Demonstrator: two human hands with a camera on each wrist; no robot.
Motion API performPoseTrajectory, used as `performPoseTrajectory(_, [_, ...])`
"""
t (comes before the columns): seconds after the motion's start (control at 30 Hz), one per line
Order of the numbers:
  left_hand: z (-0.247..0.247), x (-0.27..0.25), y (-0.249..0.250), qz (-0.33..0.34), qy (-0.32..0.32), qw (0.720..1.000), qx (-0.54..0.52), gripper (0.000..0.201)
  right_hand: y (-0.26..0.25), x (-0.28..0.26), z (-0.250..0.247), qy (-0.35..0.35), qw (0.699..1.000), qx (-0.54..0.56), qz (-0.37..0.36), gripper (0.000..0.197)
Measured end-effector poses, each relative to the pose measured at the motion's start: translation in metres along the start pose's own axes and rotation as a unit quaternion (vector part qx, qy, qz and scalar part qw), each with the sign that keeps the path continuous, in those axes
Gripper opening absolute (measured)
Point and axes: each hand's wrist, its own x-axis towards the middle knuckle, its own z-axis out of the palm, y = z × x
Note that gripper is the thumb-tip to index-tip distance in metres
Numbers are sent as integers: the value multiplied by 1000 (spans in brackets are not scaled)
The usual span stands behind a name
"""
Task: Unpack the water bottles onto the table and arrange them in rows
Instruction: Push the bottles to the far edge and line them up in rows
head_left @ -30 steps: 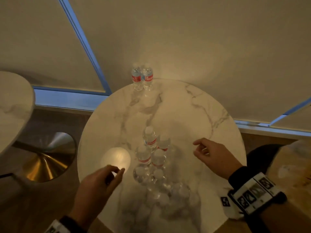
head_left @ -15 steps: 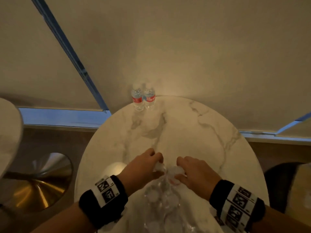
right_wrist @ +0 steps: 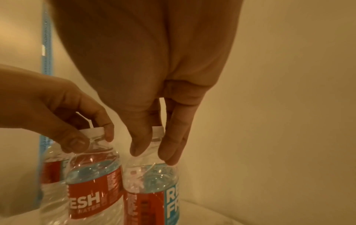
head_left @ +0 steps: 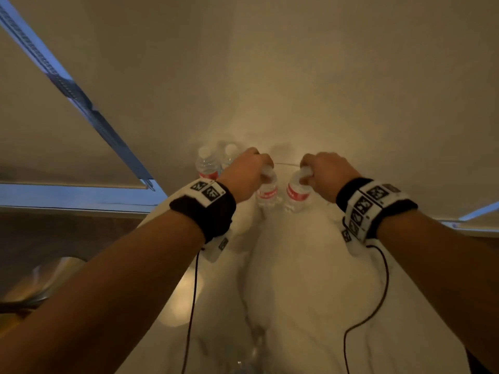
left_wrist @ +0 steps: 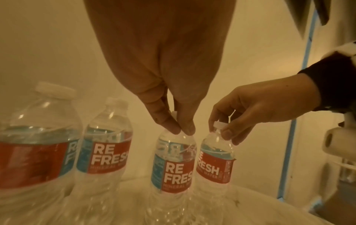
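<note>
I count four water bottles standing upright at the far edge of the marble table [head_left: 310, 279]: two standing bottles [head_left: 209, 164] at the left, touching each other, then the bottle in my left hand [head_left: 267, 193] and the bottle in my right hand [head_left: 295, 195], close side by side. My left hand [head_left: 247, 174] pinches its bottle at the cap and neck with thumb and fingertips [left_wrist: 169, 126]; my right hand [head_left: 325, 175] pinches the other the same way, fingers [right_wrist: 138, 146] curled round the cap. More bottles in clear wrap [head_left: 248, 357] sit blurred at the near edge; I cannot count them.

Half a second ago both hands were down at that pack, near me; now my arms reach across to the far rim, beside the pair that has stayed put. The row runs right along the rim by the window blind [head_left: 351, 76]. The tabletop between the row and the pack lies bare, and more rim lies open to the right.
</note>
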Motion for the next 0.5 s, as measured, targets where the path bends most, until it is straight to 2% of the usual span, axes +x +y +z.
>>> performPoseTrajectory(0.13, [3, 34, -24, -39, 10, 999, 14, 34, -8, 35, 0, 1, 1000, -11, -26, 34])
performPoseTrajectory(0.3, [-1, 44, -34, -49, 12, 998, 37, 34, -20, 49, 6, 11, 998, -13, -55, 34])
performPoseTrajectory(0.43, [-2, 43, -32, -59, 18, 997, 42, 38, -20, 49, 8, 11, 999, 0, -43, 36])
performPoseTrajectory(0.5, [-4, 37, -27, -69, 16, 997, 42, 48, -17, 43, 7, 5, 1000, 6, -27, 47])
